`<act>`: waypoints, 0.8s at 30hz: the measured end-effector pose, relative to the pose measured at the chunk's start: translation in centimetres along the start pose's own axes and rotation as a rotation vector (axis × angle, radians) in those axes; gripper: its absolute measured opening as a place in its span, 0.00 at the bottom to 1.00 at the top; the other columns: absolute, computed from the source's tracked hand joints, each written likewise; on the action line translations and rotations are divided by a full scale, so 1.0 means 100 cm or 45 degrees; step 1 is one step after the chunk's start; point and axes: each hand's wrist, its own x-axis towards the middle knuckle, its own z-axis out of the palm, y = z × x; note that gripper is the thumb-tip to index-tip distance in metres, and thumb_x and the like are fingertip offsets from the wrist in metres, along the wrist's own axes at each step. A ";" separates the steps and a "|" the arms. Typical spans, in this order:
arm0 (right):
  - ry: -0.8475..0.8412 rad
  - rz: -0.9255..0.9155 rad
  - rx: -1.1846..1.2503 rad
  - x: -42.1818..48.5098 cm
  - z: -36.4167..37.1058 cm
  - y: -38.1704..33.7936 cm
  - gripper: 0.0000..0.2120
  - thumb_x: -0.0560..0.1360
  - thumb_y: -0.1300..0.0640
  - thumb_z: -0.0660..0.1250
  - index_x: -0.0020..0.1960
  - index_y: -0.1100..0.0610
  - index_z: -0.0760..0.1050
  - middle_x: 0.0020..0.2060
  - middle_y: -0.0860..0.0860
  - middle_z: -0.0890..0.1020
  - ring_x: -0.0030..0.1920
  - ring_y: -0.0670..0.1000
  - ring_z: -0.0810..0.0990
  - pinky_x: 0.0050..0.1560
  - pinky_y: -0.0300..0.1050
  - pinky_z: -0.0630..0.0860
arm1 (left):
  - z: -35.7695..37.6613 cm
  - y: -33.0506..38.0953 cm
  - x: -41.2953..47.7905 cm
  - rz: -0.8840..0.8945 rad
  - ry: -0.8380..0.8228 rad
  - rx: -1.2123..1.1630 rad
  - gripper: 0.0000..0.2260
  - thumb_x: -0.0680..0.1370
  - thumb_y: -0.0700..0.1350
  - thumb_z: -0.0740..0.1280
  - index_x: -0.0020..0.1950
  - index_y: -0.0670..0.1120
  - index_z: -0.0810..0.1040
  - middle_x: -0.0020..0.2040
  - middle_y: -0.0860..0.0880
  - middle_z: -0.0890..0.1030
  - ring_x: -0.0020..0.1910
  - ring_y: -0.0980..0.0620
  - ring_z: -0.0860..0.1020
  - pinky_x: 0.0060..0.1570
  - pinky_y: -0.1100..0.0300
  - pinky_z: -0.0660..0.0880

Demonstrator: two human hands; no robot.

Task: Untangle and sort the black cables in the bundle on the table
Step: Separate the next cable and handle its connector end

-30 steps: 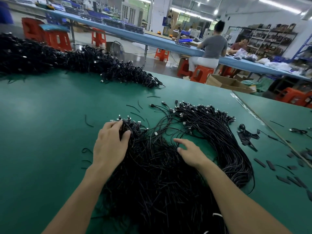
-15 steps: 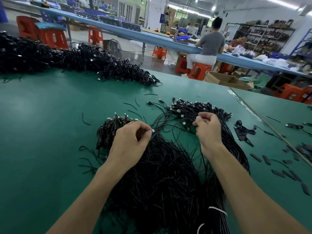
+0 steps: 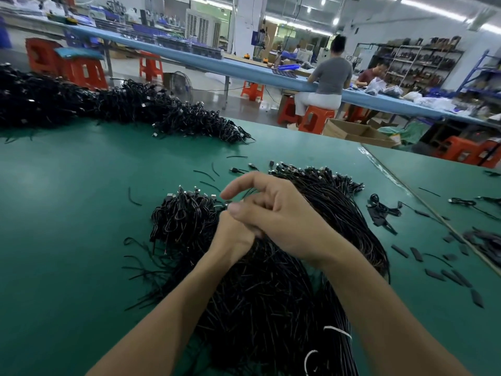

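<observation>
Since a moment ago my hands have come together, right hand (image 3: 282,215) crossed over left hand (image 3: 232,233); the green table (image 3: 67,240) carries the bundle (image 3: 257,294) before me, its cables running lengthwise away from me, plug ends at the far side; a cardboard box (image 3: 349,130) beyond stands open, contents unclear; my fingers are curled, but whether they hold anything I cannot tell.

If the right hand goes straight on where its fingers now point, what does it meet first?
Probably the cable ends left of the right hand; its fingers point left, above the left hand. Height is unclear, so it may pass over them.
</observation>
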 end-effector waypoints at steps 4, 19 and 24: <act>0.323 0.002 -0.013 -0.014 -0.027 0.010 0.01 0.76 0.51 0.71 0.46 0.45 0.80 0.29 0.47 0.79 0.26 0.56 0.70 0.25 0.42 0.68 | -0.023 -0.007 0.010 0.054 0.262 0.149 0.15 0.85 0.48 0.56 0.44 0.49 0.77 0.36 0.50 0.71 0.34 0.55 0.67 0.29 0.67 0.64; 0.168 0.376 -0.655 -0.029 -0.019 0.068 0.25 0.78 0.32 0.46 0.42 0.43 0.76 0.37 0.45 0.81 0.40 0.43 0.78 0.49 0.45 0.76 | -0.031 -0.003 -0.014 0.673 0.093 0.987 0.15 0.83 0.58 0.49 0.40 0.51 0.61 0.32 0.56 0.67 0.30 0.52 0.68 0.28 0.57 0.62; 0.413 0.150 -0.492 -0.030 -0.009 0.062 0.17 0.82 0.46 0.61 0.37 0.50 0.78 0.21 0.40 0.71 0.22 0.43 0.65 0.25 0.34 0.61 | -0.036 0.007 -0.011 0.713 0.002 0.801 0.08 0.80 0.54 0.57 0.43 0.53 0.67 0.39 0.59 0.70 0.37 0.58 0.66 0.34 0.65 0.61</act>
